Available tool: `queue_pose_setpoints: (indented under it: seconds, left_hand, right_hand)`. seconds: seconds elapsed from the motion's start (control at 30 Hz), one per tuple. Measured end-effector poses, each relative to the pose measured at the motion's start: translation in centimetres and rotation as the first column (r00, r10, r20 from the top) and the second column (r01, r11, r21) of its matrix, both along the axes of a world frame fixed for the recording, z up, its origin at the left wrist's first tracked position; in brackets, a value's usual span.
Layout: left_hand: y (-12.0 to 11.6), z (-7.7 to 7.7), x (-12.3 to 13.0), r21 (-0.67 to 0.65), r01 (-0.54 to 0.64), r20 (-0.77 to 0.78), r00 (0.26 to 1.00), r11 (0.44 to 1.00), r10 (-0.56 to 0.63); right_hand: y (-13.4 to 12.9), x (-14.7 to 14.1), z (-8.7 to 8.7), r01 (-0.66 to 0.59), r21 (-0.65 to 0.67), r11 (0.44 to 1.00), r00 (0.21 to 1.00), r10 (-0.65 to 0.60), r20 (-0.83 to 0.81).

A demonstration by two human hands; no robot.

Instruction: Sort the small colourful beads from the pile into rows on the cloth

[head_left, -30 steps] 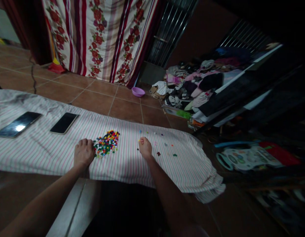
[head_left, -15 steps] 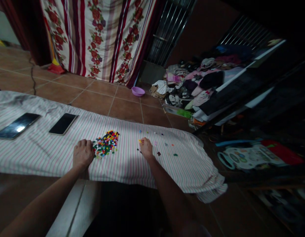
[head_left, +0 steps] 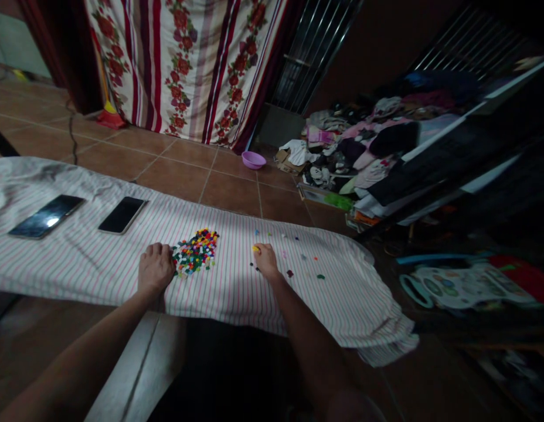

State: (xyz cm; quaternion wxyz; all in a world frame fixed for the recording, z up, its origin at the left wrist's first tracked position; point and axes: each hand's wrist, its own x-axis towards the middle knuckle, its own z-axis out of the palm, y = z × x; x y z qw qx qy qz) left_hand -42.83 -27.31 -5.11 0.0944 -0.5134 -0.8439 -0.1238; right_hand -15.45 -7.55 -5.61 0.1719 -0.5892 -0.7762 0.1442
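A heap of small multicoloured plastic pieces [head_left: 195, 253] lies on the striped cloth [head_left: 237, 293]. At its left edge my left hand [head_left: 155, 266] rests palm down, fingers bent loosely over the cloth and nothing visible in them. To the right of the heap, my right hand [head_left: 267, 261] pinches a tiny yellow piece [head_left: 257, 249] at its fingertips, low over the cloth. Around it lie single pieces: a blue one [head_left: 257, 232], a dark red one [head_left: 290, 274], a green one [head_left: 320, 276] and a pink one [head_left: 284, 255]. Two small black pieces [head_left: 254, 266] sit just left of my right wrist.
Two phones, one larger [head_left: 47, 217] and one smaller [head_left: 122, 215], lie on the cloth at left. Beyond the cloth are a tiled floor, a purple basin [head_left: 253, 160], a floral curtain [head_left: 201, 70] and a heap of clothes [head_left: 346, 146]. A play board [head_left: 456, 284] lies at right.
The whole view has shifted, so everything sits slightly further right. My right hand stays at the yellow piece, its fingers bunched there. My left hand keeps its place beside the heap.
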Motion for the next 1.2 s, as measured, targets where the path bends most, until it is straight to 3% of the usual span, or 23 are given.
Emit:
queue_pose_setpoints:
  seconds: [0.73,0.93,1.2]
  left_hand:
    - [0.0,0.2,0.0,-0.015,0.003,-0.025,1.0,1.0,-0.004]
    - [0.0,-0.2,-0.1,0.008,0.004,-0.044,0.999,1.0,-0.004]
    - [0.0,-0.1,0.0,0.016,0.012,-0.034,0.999,1.0,-0.011]
  right_hand:
    - [-0.7,-0.4,1.7,0.029,0.021,0.999,0.996,-0.031,0.084]
    - [-1.3,-2.2,1.9,-0.07,0.06,0.996,0.997,0.068,0.033]
    - [-2.6,-6.6,0.7,-0.269,0.097,0.958,0.952,0.28,-0.128]
